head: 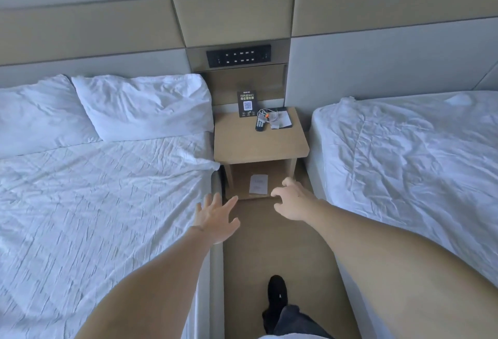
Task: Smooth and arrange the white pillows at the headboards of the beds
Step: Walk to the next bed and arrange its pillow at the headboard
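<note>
Two white pillows lie at the headboard of the left bed (94, 204): a wrinkled one (145, 107) beside the nightstand and another (37, 117) further left, partly cut off by the frame edge. No pillow shows on the right bed (409, 155). My left hand (215, 217) reaches forward over the aisle by the left bed's edge, fingers spread, holding nothing. Over the aisle nearer the right bed, my right hand (293, 201) is held out with fingers loosely curled and apart, also empty. Neither hand touches a pillow.
A wooden nightstand (258, 142) stands between the beds, carrying a black sign card (247, 103), a remote (260, 124) and a cable bundle. A paper sheet (258, 183) lies on its lower shelf. A switch panel (238, 56) sits in the padded headboard. My foot (277, 294) stands in the narrow aisle.
</note>
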